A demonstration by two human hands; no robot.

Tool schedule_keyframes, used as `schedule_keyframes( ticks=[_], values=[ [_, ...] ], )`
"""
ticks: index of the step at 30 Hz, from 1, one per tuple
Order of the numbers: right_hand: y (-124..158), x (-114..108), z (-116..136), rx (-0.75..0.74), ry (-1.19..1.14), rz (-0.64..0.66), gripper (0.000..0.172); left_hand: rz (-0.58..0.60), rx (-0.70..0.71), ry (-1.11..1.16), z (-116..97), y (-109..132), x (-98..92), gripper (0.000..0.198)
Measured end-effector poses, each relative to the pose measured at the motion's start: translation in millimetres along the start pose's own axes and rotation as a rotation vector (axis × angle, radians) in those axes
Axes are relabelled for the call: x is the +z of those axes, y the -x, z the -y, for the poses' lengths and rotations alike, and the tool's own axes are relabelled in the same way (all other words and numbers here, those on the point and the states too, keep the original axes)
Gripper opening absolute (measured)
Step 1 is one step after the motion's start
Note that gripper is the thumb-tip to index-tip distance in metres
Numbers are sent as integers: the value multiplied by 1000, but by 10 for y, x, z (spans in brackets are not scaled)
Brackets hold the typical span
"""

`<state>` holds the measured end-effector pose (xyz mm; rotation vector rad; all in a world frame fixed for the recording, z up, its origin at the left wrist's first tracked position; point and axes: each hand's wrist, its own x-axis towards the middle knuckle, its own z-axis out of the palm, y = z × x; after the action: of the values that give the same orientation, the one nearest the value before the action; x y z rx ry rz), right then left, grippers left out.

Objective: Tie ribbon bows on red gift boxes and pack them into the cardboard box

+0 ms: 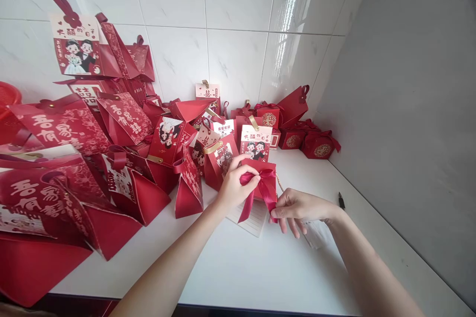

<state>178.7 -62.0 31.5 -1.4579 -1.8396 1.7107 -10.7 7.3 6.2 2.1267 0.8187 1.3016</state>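
A small red gift box point(265, 167) stands on the white counter point(260, 267) just in front of me, with a red satin ribbon point(265, 189) tied at its front. My left hand point(233, 185) pinches a loop of that ribbon at the box's left side. My right hand point(297, 208) pinches the ribbon's lower right tail, its other fingers hanging loose. A sheet of lined paper point(253, 218) lies flat under the box and my hands.
Many red gift bags and boxes point(122, 158) are piled over the counter's left and back, up against the white tiled wall point(230, 34). Small red boxes point(320, 144) sit at the back right corner. A small black object point(341, 201) lies by the grey right wall.
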Motion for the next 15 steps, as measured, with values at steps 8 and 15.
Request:
schedule_keyframes(
  ticks=[8, 15],
  values=[
    [31, 40, 1, -49, -20, 48, 24, 1, -25, 20, -39, -21, -7, 4],
    [66, 39, 18, -73, 29, 84, 21, -7, -30, 11, -70, -18, -18, 4]
  ],
)
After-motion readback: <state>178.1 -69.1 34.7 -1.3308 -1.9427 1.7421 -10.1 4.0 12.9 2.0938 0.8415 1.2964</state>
